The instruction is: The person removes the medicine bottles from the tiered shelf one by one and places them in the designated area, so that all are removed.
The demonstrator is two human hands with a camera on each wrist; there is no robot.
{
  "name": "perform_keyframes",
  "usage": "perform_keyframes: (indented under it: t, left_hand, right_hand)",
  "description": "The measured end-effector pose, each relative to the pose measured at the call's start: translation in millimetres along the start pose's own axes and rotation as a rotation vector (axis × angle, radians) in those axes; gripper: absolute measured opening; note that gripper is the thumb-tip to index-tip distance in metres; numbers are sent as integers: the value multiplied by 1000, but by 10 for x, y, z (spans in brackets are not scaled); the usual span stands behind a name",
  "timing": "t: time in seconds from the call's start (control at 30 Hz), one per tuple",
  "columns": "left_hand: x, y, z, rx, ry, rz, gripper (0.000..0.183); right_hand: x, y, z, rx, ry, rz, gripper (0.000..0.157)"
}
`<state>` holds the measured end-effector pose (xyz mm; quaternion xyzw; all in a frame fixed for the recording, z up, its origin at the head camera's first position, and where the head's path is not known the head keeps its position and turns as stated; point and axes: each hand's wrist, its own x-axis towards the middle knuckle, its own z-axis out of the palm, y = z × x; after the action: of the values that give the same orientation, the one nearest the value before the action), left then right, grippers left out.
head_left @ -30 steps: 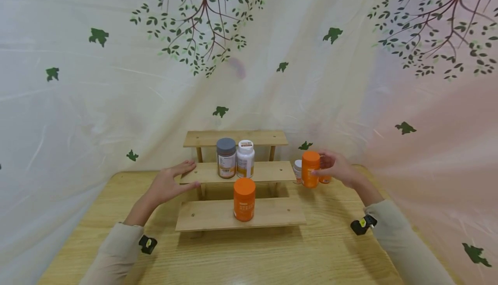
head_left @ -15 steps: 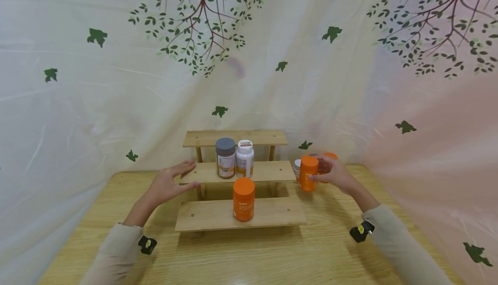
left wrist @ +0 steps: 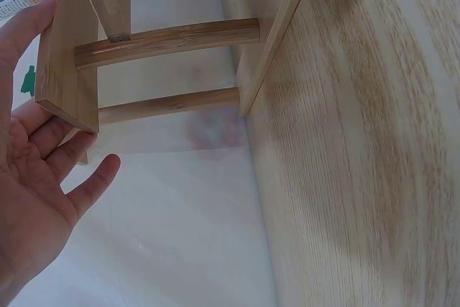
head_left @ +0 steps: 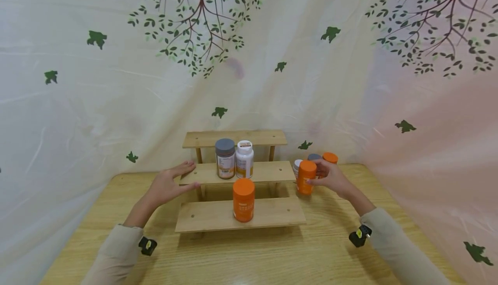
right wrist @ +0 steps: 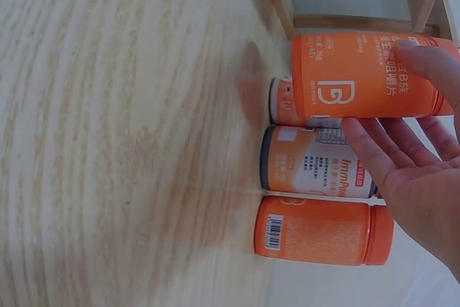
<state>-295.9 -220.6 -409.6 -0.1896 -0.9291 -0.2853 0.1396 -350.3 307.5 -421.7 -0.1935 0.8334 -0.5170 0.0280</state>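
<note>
A three-tier wooden display shelf (head_left: pixel 218 222) stands on the table. My left hand (head_left: pixel 167 185) holds the left end of its middle board, thumb at the front edge and fingers toward the back; in the left wrist view, the little finger (left wrist: pixel 97 183) sticks out free. My right hand (head_left: pixel 330 180) grips an orange pill bottle (head_left: pixel 306 177) upright to the right of the shelf, thumb on one side and fingers on the other. In the right wrist view, this bottle (right wrist: pixel 359 77) is off the tabletop, its label facing the camera.
A grey-capped bottle (head_left: pixel 225 159) and a white bottle (head_left: pixel 244 160) stand on the middle board, another orange bottle (head_left: pixel 244 200) on the lowest. Behind my right hand are a white-capped bottle (head_left: pixel 297 166), a grey-capped one (right wrist: pixel 316 163) and an orange one (right wrist: pixel 316 229). A printed curtain (head_left: pixel 249 94) hangs behind.
My right hand has brought the orange bottle toward me and slightly left, uncovering the grey-capped and orange bottles behind it. The left hand has stayed on the shelf.
</note>
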Motion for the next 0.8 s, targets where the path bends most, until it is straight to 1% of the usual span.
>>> perform_keyframes:
  t: [0.23, 0.57, 0.8]
  left_hand:
    - [3, 2, 0, -12, -9, -10, 69]
    - [-3, 0, -3, -13, -9, 0, 70]
    - [-2, 11, 0, -2, -10, -6, 70]
  right_hand:
    - [-21, 12, 44, -20, 17, 0, 64]
    - [-22, 88, 95, 28, 14, 3, 63]
    - [-3, 152, 116, 29, 28, 10, 64]
